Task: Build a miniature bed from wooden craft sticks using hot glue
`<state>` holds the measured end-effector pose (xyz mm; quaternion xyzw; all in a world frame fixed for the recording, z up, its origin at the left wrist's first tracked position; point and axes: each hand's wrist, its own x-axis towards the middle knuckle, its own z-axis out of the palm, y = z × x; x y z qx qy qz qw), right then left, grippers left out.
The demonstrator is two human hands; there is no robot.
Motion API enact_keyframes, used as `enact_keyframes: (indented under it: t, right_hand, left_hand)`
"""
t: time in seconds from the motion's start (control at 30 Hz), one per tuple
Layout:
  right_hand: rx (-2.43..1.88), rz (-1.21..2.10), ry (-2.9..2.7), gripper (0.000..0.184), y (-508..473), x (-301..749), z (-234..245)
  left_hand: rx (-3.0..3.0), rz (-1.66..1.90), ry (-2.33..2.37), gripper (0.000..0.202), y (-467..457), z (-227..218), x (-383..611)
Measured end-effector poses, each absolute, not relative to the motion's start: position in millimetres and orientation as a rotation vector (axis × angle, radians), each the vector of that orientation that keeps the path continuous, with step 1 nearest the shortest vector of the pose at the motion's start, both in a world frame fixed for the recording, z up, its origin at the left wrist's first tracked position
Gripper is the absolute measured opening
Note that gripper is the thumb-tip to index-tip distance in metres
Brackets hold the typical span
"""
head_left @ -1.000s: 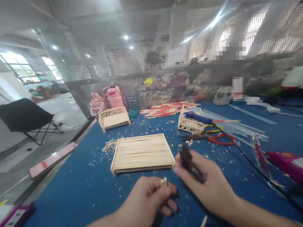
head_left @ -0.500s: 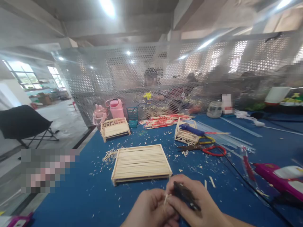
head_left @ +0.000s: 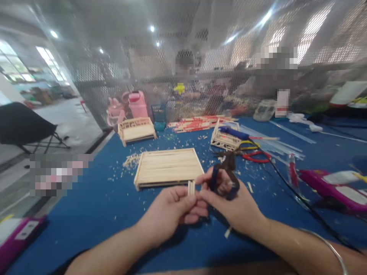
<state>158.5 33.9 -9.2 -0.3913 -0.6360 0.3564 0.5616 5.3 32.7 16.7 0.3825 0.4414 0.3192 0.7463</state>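
My left hand [head_left: 174, 210] pinches a few short wooden sticks [head_left: 191, 188], side by side, between thumb and fingers. Hooked on the fingers of my right hand [head_left: 237, 208] is a pair of dark pliers [head_left: 233, 187], its head pointing away from me; its exact kind is hard to make out. The right thumb and fingertip come close to the short sticks, and I cannot tell whether they touch them. Just beyond both hands lies a flat wooden stick panel [head_left: 169, 166] with a raised frame. A small loose stick piece [head_left: 228, 232] lies below my right hand.
Behind stand a small wooden bench model [head_left: 137, 131], red-marked sticks [head_left: 197, 124] and a wooden frame model [head_left: 225, 139]. Red-handled pliers [head_left: 256, 156], clear strips [head_left: 266, 143] and a magenta glue gun [head_left: 329, 187] with a black cord lie right. Wood scraps [head_left: 132, 160] litter the blue table.
The camera view has tilted down. Both hands have turned, bringing the short sticks upright into clearer sight. The dark pliers have swung to point away, staying in my right hand.
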Motion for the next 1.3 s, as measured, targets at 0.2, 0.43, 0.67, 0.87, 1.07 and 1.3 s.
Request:
enact_keyframes:
  t: [0.2,0.43,0.67,0.87,1.07,1.3]
  right_hand:
    - [-0.916,0.936,-1.514,0.015,37,162,-5]
    - [-0.923,0.963,-1.548,0.02,37,163,-6]
    - [-0.943,0.965,-1.627,0.018,35,162,-6]
    - [-1.192,0.753,-1.715,0.027,43,180,8]
    - [-2.037,0.264,-1.935,0.051,25,230,3]
    - [-1.93,-0.042,-2.161,0.043,44,249,1]
  left_hand:
    - [0.804,0.657,0.972,0.04,36,14,3]
    - [0.847,0.546,0.974,0.039,36,15,3]
    - [0.811,0.488,0.986,0.025,36,10,2]
    - [0.808,0.565,1.04,0.025,39,10,2]
    - [0.826,0.556,1.098,0.03,40,10,-1]
    - [0.877,0.574,1.111,0.031,41,8,-3]
